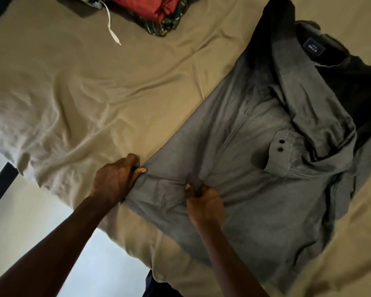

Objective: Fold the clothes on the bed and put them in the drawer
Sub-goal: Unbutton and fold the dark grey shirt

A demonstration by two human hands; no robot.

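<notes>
**Hem held taut for folding**

The shirt (255, 168) lay spread on the right of the bed (94, 82), collar far, hem near. The left hand (114, 179) pinched the hem's left corner and the right hand (204, 204) pinched it mid-hem, both gripping cloth, probably to stretch it flat. 1 sleeve (281, 153) lay across the front. A folded stack (159, 11) sat far away.

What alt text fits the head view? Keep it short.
Two bare hands, the left hand and the right hand, pinch the near part of a grey long-sleeved button shirt spread on a beige bed sheet. A sleeve cuff with two dark buttons lies across it. A folded red garment sits at the far edge.
</notes>
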